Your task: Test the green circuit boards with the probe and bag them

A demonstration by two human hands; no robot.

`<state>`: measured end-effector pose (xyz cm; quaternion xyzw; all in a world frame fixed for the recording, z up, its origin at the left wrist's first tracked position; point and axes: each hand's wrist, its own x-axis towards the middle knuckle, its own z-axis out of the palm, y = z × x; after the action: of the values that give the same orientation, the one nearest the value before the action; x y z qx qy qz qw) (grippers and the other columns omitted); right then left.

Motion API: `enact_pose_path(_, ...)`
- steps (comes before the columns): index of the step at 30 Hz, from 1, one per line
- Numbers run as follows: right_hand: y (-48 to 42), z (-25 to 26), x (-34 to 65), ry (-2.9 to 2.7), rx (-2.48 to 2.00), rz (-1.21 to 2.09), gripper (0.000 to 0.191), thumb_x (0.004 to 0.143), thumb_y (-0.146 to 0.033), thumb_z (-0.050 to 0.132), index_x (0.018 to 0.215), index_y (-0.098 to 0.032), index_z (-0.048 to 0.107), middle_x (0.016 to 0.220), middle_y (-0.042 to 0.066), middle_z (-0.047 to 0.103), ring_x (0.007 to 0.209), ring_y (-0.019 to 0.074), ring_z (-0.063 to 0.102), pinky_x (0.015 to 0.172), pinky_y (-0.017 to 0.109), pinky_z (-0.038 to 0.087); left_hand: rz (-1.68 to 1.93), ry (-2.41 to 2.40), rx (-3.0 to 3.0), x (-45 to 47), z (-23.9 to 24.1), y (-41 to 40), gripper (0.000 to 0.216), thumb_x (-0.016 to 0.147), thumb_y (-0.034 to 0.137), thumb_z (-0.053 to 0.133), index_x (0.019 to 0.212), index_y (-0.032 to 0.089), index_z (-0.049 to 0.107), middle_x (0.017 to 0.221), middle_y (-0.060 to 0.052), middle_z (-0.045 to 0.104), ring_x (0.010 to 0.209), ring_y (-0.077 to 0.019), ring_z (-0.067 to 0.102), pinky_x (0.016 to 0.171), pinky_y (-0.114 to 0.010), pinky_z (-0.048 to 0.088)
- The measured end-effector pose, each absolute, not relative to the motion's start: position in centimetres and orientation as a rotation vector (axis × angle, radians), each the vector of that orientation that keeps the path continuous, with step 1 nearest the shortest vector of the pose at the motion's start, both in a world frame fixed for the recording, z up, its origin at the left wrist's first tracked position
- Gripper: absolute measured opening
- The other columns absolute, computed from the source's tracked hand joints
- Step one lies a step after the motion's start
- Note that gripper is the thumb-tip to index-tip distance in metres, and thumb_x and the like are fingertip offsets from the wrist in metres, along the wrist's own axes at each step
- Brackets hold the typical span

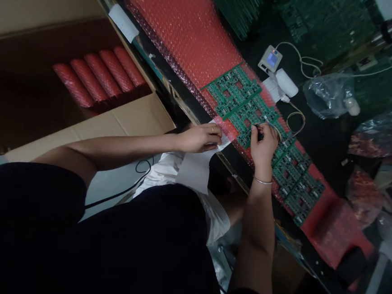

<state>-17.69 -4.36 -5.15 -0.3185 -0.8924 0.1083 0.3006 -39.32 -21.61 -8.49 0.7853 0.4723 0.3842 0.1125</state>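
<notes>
The person's right hand (264, 145), below a thin silver bangle (263, 181), is over the row of green rectangular circuit boards (243, 111). Its thumb and fingers are drawn together, narrow, on the thin, light-coloured insulated wires (304, 121), which loop back to a small white rounded plastic unit (287, 83). The boards lie edge to edge along a long strip of red translucent bubble wrap (187, 33) on the dark workbench (321, 134).

The left hand (204, 138), with 1 gold-coloured ring, is at the near bench edge, touching a white paper sheet (228, 143). Its fingers are curled; whether they grip the sheet cannot be told.

Beyond the boards sits a small white boxy device with a lit screen (270, 59), near a crumpled clear plastic bag (325, 96). At the left, red bubble-wrap rolls (101, 77) stand in a row inside a brown cardboard box (126, 123).
</notes>
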Motion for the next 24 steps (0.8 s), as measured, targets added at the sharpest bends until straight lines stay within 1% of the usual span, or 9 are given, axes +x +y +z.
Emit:
enact_pose_path(6,-4.6,-5.2,-17.8,-2.350,-0.847,0.279,0.031,0.108,-0.049,0.050,0.090,-0.025,0.059,0.087,0.006,0.069,0.087,0.0244,0.063,0.087,0.039,0.049,1.162,1.364,2.145,-39.2,-8.4,-21.9,0.023,0.105,0.026,0.056,0.092,0.020,0.074,0.102,-0.011,0.072,0.101,-0.0213,0.067,0.093,-0.034,0.055)
enact_pose_path(8,-4.6,-5.2,-17.9,-2.348,-0.842,0.273,0.032,0.109,-0.049,0.049,0.090,-0.025,0.059,0.086,0.006,0.069,0.086,0.0247,0.063,0.086,0.040,0.049,1.183,1.311,2.115,-39.6,-7.5,-21.8,0.022,0.105,0.026,0.057,0.092,0.020,0.074,0.101,-0.011,0.072,0.100,-0.0206,0.068,0.092,-0.033,0.055)
enact_pose_path(11,-4.7,-5.2,-17.9,-2.360,-0.851,0.273,0.035,0.109,-0.051,0.047,0.090,-0.024,0.060,0.086,0.007,0.069,0.086,0.0253,0.063,0.087,0.041,0.049,1.205,1.284,2.090,-40.0,-5.4,-20.5,0.019,0.103,0.025,0.059,0.096,0.019,0.075,0.104,-0.011,0.072,0.100,-0.0206,0.068,0.094,-0.034,0.055)
enact_pose_path(14,-4.6,-5.2,-17.9,-2.366,-0.869,0.278,0.035,0.109,-0.051,0.046,0.091,-0.024,0.060,0.088,0.008,0.070,0.089,0.0265,0.063,0.088,0.042,0.050,1.135,1.308,2.116,-39.8,-3.8,-17.9,0.017,0.100,0.021,0.061,0.094,0.020,0.077,0.105,-0.010,0.073,0.102,-0.0219,0.068,0.096,-0.036,0.055)
enact_pose_path(18,-4.7,-5.2,-18.0,-2.369,-0.858,0.259,0.031,0.108,-0.047,0.047,0.089,-0.025,0.059,0.086,0.008,0.069,0.087,0.0267,0.062,0.085,0.041,0.049,0.991,1.399,2.185,-38.4,-3.6,-14.2,0.014,0.090,0.015,0.066,0.086,0.019,0.079,0.106,-0.011,0.074,0.105,-0.0252,0.067,0.099,-0.039,0.053)
enact_pose_path(20,-4.8,-5.2,-18.1,-2.369,-0.851,0.256,0.029,0.108,-0.043,0.047,0.088,-0.025,0.058,0.086,0.008,0.069,0.086,0.0264,0.062,0.084,0.041,0.049,0.923,1.448,2.213,-37.8,-3.9,-13.0,0.016,0.088,0.014,0.065,0.083,0.017,0.079,0.104,-0.012,0.074,0.103,-0.0259,0.067,0.097,-0.039,0.053)
enact_pose_path(24,-5.0,-5.2,-18.2,-2.370,-0.869,0.268,0.024,0.107,-0.038,0.046,0.090,-0.025,0.058,0.087,0.008,0.070,0.087,0.0263,0.062,0.085,0.041,0.049,0.835,1.514,2.268,-37.2,-4.0,-12.1,0.022,0.089,0.014,0.060,0.080,0.017,0.080,0.098,-0.012,0.074,0.095,-0.0250,0.066,0.092,-0.038,0.051)
